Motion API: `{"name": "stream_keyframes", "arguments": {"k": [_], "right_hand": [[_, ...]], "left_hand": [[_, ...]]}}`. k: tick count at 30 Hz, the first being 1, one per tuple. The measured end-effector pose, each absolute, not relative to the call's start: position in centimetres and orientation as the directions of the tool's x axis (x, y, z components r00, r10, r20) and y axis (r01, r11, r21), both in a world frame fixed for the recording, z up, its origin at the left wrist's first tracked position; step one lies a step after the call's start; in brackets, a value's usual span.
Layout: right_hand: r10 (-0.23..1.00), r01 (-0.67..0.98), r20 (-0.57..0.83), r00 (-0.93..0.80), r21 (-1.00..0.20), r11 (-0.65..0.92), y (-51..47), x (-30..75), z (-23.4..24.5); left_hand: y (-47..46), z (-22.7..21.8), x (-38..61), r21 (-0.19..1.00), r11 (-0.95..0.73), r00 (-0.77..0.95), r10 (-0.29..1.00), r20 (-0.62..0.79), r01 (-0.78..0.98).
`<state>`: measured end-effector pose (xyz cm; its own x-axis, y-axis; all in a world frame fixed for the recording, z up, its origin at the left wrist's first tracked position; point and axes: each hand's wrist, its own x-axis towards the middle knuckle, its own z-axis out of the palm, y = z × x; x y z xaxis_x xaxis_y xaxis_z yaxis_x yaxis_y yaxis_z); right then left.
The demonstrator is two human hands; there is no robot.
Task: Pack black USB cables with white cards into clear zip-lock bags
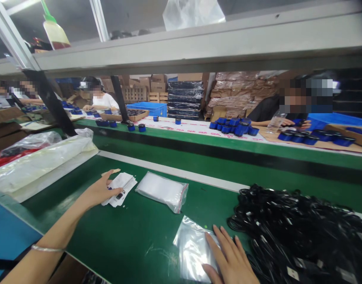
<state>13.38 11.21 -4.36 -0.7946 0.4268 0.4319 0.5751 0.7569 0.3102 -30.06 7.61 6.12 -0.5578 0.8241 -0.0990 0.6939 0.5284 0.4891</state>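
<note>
In the head view, the person's two hands are well apart, with a stretch of green work surface (118, 240) between them. The left hand (102, 190) is on a small loose stack of white paper slips (125, 182), thumb and fingers spread; whether it pinches any of them I cannot tell. Small dark marks or pieces (too small to make out) show on the slips by the thumb, and a thin tan strip (113, 172) lies at the far fingertips of that hand. The right hand (229, 258) rests with fingers spread and loosely bent on clear plastic bags (192, 252), which stick out to its left, flat on the surface.

Between the hands, farther out than both and nearer the slips, lies a clear bag with a red-edged seal, a packet (160, 189) full of white content. Just beside the right hand, on its right, a large tangled heap of black cables (299, 225) spreads outward. Beyond and to the left of the left hand is a long bundle in pale plastic (47, 167); a bracelet (47, 248) circles the left wrist.

Well beyond the right hand, across the bench, blue-and-black round parts (235, 125) sit in a cluster, and a co-worker in a dark sleeve (260, 110) holds a similar piece.
</note>
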Motion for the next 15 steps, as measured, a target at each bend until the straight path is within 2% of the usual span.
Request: {"name": "stream_keyframes", "arguments": {"k": [4,10,15], "right_hand": [[0.426,0.575,0.434,-0.794,0.309,0.757,11.18,13.27,-4.38],[0.425,0.578,0.439,-0.791,0.314,0.753,11.05,13.11,-4.15],[0.413,0.572,0.44,-0.798,0.334,0.749,11.05,13.17,-4.13]], "left_hand": [[7.47,6.28,-30.1,0.562,0.528,-0.534,0.828,-0.172,0.637],[7.19,6.24,-30.06,0.649,0.499,-0.515,0.837,-0.188,0.574],[6.88,6.65,-30.12,0.738,0.497,-0.529,0.818,-0.225,0.456]]}}
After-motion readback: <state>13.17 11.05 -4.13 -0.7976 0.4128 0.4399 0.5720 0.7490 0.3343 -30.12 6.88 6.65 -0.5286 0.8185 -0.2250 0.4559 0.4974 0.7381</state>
